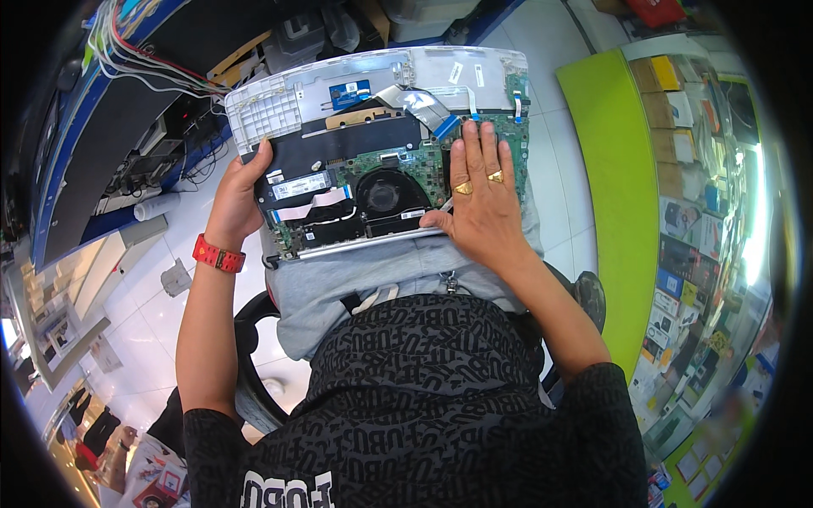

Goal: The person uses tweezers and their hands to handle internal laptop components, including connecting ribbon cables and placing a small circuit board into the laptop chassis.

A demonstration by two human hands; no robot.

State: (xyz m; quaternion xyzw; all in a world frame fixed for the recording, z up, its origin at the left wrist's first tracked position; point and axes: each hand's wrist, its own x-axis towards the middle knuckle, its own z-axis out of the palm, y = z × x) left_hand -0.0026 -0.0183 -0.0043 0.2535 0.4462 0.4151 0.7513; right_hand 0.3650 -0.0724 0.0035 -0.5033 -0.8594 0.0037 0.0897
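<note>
An opened laptop chassis (305, 79), silver, rests on my grey-clad lap with its insides facing up: green circuit board (364, 161), round black fan (381, 193), slim storage stick (298, 186) and several ribbon cables (423, 107). My left hand (241, 195), with a red watch on the wrist, grips the chassis's left edge, thumb on top and fingers largely hidden. My right hand (481, 190), wearing two gold rings, lies open and flat over the right part of the board, fingertips near a blue-tipped ribbon and thumb beside the fan.
A lime-green counter (597, 178) with a glass display of packaged goods (677, 220) runs along the right. Dark workbenches (76, 144) with cables (127, 59) stand at upper left, above white floor tiles (144, 330). A chair's black armrest (247, 334) shows beside me. Another person's hand (127, 436) is at lower left.
</note>
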